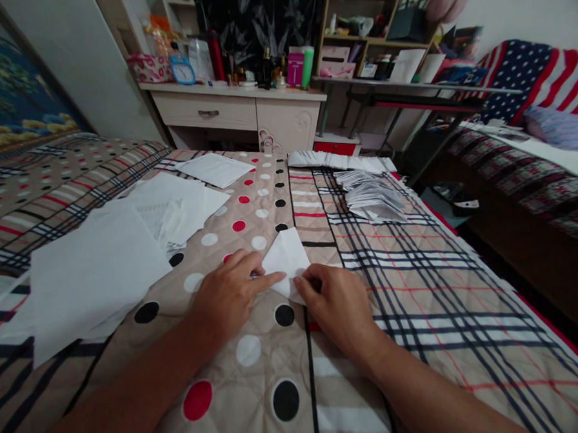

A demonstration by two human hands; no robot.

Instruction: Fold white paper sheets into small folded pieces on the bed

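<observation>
A small sheet of white paper [287, 258], folded to a blunt point at its far end, lies on the patterned bedspread [245, 395] in front of me. My left hand [231, 288] holds its left edge, the thumb stretched over the surface and the other fingers curled beside it. At the right edge, my right hand [335, 300] pinches the same paper between thumb and bent fingers. Part of the near edge is hidden by the hands.
Loose white sheets [97, 258] overlap on the left, with another sheet [216, 169] farther back. A fanned pile of folded papers [372, 196] and a long row of them [340, 162] sit at the back right. Beyond the bed stands a white dresser [232, 92].
</observation>
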